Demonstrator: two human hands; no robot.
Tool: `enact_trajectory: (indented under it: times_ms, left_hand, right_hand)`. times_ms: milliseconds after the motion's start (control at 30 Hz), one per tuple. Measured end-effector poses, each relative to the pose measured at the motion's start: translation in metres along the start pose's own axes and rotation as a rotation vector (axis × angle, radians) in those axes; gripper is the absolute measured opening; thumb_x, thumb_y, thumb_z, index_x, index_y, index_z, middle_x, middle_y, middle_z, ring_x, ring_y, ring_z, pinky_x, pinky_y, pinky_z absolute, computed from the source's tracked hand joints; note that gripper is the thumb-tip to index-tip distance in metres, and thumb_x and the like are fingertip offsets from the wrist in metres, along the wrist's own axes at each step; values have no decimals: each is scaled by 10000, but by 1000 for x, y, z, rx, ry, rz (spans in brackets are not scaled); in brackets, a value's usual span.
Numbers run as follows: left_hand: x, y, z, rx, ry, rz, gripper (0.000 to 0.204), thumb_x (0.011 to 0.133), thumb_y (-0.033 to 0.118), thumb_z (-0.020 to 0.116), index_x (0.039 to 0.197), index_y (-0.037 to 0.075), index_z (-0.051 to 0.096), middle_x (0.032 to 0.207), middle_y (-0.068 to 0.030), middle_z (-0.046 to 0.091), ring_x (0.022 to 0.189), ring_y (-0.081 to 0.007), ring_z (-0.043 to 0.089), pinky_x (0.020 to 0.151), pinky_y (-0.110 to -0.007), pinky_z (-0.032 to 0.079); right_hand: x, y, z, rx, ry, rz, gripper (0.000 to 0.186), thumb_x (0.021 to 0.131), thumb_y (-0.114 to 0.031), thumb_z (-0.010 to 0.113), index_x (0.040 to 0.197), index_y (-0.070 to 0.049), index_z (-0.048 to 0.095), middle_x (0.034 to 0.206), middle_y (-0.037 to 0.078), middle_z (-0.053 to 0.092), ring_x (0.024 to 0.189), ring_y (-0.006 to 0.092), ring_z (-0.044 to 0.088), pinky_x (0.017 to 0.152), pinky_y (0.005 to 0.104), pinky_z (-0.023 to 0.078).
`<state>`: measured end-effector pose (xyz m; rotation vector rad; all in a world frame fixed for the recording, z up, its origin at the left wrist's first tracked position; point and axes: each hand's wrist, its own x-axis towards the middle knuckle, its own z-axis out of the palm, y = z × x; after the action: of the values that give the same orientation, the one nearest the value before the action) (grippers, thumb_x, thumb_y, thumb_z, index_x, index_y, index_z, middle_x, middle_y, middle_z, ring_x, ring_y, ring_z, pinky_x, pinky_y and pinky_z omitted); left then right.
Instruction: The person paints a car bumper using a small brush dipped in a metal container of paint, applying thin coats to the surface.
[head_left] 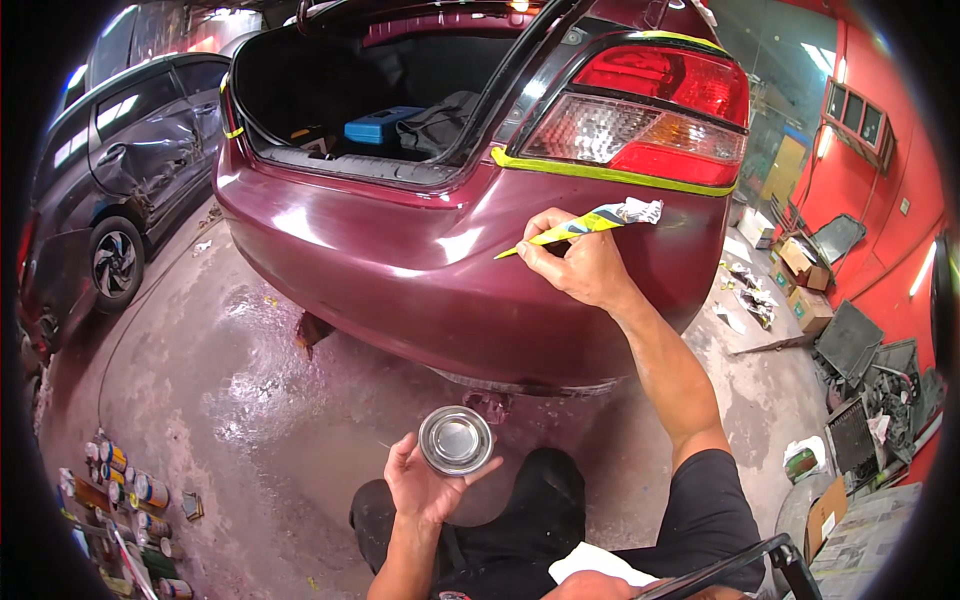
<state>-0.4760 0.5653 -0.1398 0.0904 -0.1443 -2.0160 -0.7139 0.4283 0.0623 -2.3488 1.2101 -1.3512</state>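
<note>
My right hand (580, 262) pinches a rolled cone (580, 228), yellow with dark and white patches. Its narrow tip points left and its crumpled white end sticks out to the right. The tip is close to the dark red rear bumper (400, 290) of a car; whether it touches the paint I cannot tell. Below the bumper, above my knees, my left hand (425, 487) holds a small round metal bowl (456, 441) from underneath. The bowl looks shiny inside, and I make out no contents. Yellow tape (620, 174) edges the tail light (655, 115) above my right hand.
The trunk (345, 80) stands open, with a blue case (383, 125) inside. A dented dark car (140, 150) is at the left. Several paint cans (150, 490) stand at the lower left. Cardboard boxes (808, 308) and black parts (880, 380) line the red wall at the right.
</note>
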Motion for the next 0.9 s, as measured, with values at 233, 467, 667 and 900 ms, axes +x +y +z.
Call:
enact_trajectory:
  times_ms: [233,467,667,900]
  left_hand:
    - [0,-1,2,66,14,11,640,926,407,543,1407,-13,511,1453,-265,515,1345,-479,505,1080,-820,285]
    - [0,-1,1,51,4,9,639,925,404,546,1406,-15,512,1453,-263,516,1343,-480,507,1078,-821,287]
    - [1,1,-1,39,-1,3,631,925,404,544,1396,-14,518,1442,-256,529,1339,-474,512,1079,-826,280]
    - [1,1,2,38,-5,1,636,922,394,545,1402,-20,509,1438,-254,534,1334,-471,518,1086,-831,260]
  right_hand:
    - [0,-2,-1,-14,-17,38,128,885,-150,729,885,-37,668,688,16,650,625,98,576,610,300,462]
    - [0,-4,0,-5,-5,26,118,883,-128,737,882,-33,666,697,11,653,634,80,575,606,278,460]
    - [3,4,-4,200,10,35,103,910,-67,744,889,-29,650,730,-47,611,654,12,515,582,210,417]
    - [5,0,-4,195,48,-11,112,917,-76,753,883,-32,656,714,-52,589,643,7,495,566,205,391]
